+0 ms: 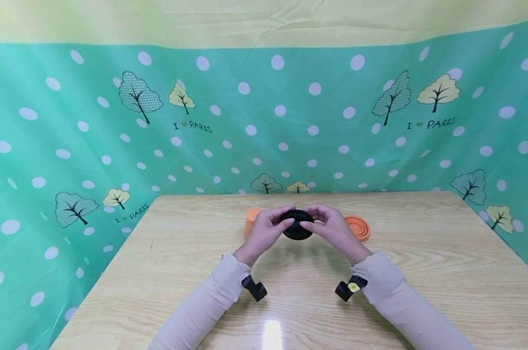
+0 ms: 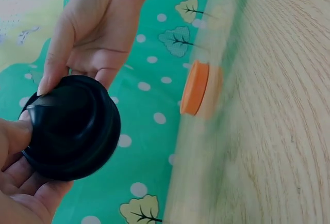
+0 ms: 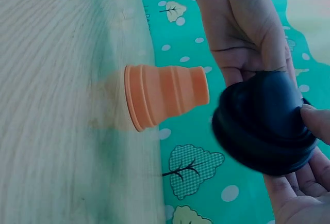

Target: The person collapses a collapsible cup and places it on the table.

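Observation:
Both hands hold a black collapsible cup [image 1: 297, 231] above the middle of the table, its folds partly pushed together, as the left wrist view shows. My left hand [image 1: 267, 227] grips one side of the rim, thumb on the near face and fingers behind. On the opposite side my right hand [image 1: 331, 227] grips likewise, with its thumb pressing near the centre. An orange stepped cup [image 3: 167, 95], fully extended, stands upside down beyond the left hand. Flattened into rings, an orange collapsible cup [image 1: 357, 228] lies on the table just right of the right hand.
The light wooden table [image 1: 181, 257] ends at a green dotted curtain [image 1: 229, 116] printed with trees, at the back and both sides. Each wrist carries a black strap with a small camera [image 1: 257, 290]. A bright reflection lies near the front of the table.

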Motion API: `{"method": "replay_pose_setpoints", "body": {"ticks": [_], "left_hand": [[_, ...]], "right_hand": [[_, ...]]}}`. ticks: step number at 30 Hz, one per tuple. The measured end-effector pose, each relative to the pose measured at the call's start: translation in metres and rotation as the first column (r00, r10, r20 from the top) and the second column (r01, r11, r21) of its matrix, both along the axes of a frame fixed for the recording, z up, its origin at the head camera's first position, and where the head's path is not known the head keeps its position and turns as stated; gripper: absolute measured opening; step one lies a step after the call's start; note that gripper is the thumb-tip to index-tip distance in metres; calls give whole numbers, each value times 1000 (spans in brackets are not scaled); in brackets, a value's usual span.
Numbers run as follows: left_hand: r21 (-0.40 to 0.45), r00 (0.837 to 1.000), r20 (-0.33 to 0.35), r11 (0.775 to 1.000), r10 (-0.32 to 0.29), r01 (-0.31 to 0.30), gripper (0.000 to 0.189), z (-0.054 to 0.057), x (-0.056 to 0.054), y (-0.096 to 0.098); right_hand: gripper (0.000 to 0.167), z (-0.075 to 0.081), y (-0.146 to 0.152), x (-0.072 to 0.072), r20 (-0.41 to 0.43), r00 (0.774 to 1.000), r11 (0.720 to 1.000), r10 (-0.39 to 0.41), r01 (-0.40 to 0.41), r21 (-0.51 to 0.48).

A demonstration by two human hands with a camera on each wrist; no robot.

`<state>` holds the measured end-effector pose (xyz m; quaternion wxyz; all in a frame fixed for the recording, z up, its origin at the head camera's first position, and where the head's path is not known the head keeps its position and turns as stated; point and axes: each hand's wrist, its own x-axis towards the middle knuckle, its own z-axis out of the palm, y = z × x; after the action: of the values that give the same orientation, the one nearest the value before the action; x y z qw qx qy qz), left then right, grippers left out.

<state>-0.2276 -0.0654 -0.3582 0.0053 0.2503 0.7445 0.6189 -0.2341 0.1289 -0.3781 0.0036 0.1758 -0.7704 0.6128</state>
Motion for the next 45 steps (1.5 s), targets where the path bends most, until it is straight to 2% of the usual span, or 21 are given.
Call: {"method": "replay_pose_setpoints", "body": {"ticks": [7, 13, 15, 20, 25, 28, 35, 39, 45], "left_hand": [[-29, 1000, -25, 999, -15, 15, 37, 0, 0, 0], [20, 1000, 6, 999, -31, 31, 38, -18, -14, -1], [39, 1000, 24, 999, -20, 19, 39, -21, -16, -2], [55, 999, 32, 998, 23, -25, 40, -20, -17, -4], [69, 994, 92, 997, -50, 44, 46, -22, -16, -3], [84, 993, 92, 994, -79, 72, 49, -23, -15, -2], [93, 999, -3, 995, -33, 33, 40, -19, -11, 0], [99, 1000, -17, 995, 8, -7, 36, -23, -13, 0], [91, 998, 3, 994, 60, -60, 31, -18, -11, 0]], "right_hand": [[32, 3, -3, 0, -30, 998, 994, 52, -49, 93], [26, 3, -5, 4, -62, 997, 993, 40, -32, 112], [27, 3, -5, 4, -67, 997, 995, 27, -20, 95], [30, 6, -4, 4, -63, 998, 1000, 5, -3, 24], [28, 5, -4, 4, -37, 999, 997, -39, 36, -67], [28, 3, -5, 4, -41, 997, 994, -62, 58, -97], [27, 4, -7, 7, -9, 998, 992, -69, 67, -107], [26, 2, -7, 7, -9, 998, 992, -67, 66, -107], [27, 0, -9, 5, -11, 998, 991, -57, 55, -125]]}}
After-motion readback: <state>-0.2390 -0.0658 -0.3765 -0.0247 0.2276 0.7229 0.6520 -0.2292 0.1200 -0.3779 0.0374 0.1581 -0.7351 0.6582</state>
